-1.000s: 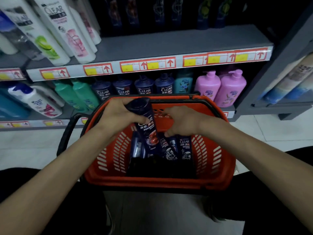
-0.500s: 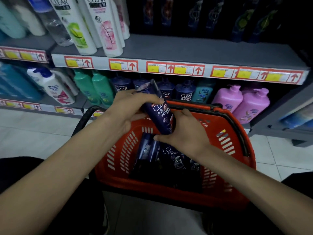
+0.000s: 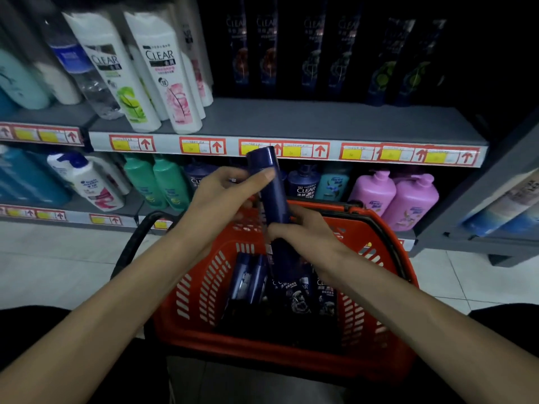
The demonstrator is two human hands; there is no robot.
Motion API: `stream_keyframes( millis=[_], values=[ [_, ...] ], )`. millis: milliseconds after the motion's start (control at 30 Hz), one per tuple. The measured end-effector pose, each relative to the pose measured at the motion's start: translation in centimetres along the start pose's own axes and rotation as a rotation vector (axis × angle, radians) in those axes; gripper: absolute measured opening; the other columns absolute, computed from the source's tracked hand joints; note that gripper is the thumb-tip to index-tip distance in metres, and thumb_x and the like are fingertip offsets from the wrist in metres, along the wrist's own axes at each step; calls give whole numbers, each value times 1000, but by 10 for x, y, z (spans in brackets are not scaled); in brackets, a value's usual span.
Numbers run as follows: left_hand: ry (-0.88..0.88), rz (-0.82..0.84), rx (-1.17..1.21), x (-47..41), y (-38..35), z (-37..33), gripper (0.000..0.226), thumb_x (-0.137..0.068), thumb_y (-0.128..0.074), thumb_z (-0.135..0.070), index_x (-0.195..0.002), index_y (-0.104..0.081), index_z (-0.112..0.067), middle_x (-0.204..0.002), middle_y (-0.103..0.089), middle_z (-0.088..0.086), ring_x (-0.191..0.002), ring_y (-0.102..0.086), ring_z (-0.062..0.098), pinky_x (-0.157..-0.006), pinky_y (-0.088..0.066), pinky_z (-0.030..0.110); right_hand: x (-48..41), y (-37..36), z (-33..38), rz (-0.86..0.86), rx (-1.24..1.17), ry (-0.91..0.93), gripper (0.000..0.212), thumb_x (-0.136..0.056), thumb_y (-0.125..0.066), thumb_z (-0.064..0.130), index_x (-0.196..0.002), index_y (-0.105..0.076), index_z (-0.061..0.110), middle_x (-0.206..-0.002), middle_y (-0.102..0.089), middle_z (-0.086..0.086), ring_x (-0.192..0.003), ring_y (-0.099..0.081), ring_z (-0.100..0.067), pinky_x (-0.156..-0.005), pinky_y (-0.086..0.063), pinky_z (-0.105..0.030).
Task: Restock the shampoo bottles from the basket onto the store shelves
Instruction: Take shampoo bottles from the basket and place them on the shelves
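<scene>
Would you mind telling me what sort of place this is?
Most likely a shop's hair-care aisle: grey shelves stocked with shampoo bottles, red-and-yellow price tags along the shelf edges, and a red shopping basket holding more.

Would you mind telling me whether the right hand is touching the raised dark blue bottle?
Touching: in the head view the right hand curls its fingers round the lower part of the dark blue bottle.
</scene>
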State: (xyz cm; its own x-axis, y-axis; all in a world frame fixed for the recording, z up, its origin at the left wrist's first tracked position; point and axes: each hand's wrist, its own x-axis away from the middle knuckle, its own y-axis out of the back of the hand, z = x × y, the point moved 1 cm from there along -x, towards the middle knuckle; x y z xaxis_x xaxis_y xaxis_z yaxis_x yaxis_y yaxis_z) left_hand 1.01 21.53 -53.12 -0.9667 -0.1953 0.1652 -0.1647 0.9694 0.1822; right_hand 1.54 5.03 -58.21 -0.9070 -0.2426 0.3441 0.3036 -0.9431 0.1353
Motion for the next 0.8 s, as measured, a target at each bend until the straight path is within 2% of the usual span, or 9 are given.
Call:
stream_keyframes(
  millis=[67, 167, 233, 367, 467, 600, 667, 733, 800],
  values=[
    [-10, 21, -21, 4, -2, 2, 44, -81, -80, -56, -106, -73, -20, -104, -77, 6, -98, -75, 24, -85, -60, 36, 4, 2, 2, 63, -140, -62, 34, -73, -71, 14, -106, -73, 20, -91, -77, -1, -81, -73, -21, -69, -58, -34],
    [-29, 14, -71, 11, -5, 5, 37, -81, -80, -56, -100, -76, -24, -102, -77, 6, -99, -74, 24, -96, -58, 47, 3, 3, 4, 86, -277, -108, 37, -59, -69, 21, -95, -71, 14, -86, -70, -5, -82, -66, -25, -78, -52, -41],
    [-39, 15, -102, 18, -8, 4, 29, -85, -78, -49, -100, -76, -24, -101, -77, 5, -99, -73, 22, -96, -56, 45, 4, 4, 9, 103, -346, -112, 42, -49, -66, 21, -91, -71, 14, -89, -66, -9, -85, -63, -28, -82, -51, -43],
    [-70, 69, -171, 35, -15, -5, 19, -90, -75, -39, -102, -76, -24, -97, -77, 3, -93, -72, 15, -88, -56, 34, 12, 14, 22, 136, -449, -76, 39, -52, -59, 13, -89, -69, 11, -90, -65, -13, -84, -62, -30, -82, -50, -43],
    [-77, 64, -175, 43, -22, -24, 21, -93, -73, -34, -108, -74, -18, -100, -75, 11, -95, -72, 21, -94, -57, 42, 17, 18, 33, 134, -460, -52, 45, -53, -60, 12, -96, -72, 6, -89, -67, -13, -83, -63, -30, -80, -50, -43],
    [-75, 99, -169, 50, -26, -50, 23, -95, -72, -36, -112, -73, -21, -105, -75, 12, -103, -72, 26, -98, -57, 50, 24, 23, 43, 87, -359, 73, 36, -74, -67, 5, -110, -69, 8, -92, -74, -8, -86, -71, -26, -75, -57, -38],
    [-91, 131, -176, 51, -29, -59, 21, -96, -71, -35, -113, -73, -24, -105, -75, 8, -100, -73, 21, -92, -59, 40, 25, 24, 43, 26, -281, 163, 40, -80, -77, 9, -118, -67, 16, -102, -76, -7, -94, -74, -24, -86, -61, -42],
    [-104, 127, -163, 48, -34, -63, 25, -95, -73, -30, -117, -73, -20, -103, -77, 6, -91, -73, 14, -81, -58, 26, 23, 23, 43, -59, -144, 265, 45, -77, -85, 18, -117, -64, 23, -103, -76, -2, -95, -74, -19, -87, -61, -43],
    [-118, 77, -150, 38, -36, -59, 30, -89, -80, -24, -117, -74, -17, -94, -80, 7, -84, -76, 14, -77, -59, 26, 23, 17, 46, -132, -4, 334, 54, -68, -84, 32, -117, -63, 27, -101, -75, 5, -92, -73, -11, -85, -61, -43]
  ],
)
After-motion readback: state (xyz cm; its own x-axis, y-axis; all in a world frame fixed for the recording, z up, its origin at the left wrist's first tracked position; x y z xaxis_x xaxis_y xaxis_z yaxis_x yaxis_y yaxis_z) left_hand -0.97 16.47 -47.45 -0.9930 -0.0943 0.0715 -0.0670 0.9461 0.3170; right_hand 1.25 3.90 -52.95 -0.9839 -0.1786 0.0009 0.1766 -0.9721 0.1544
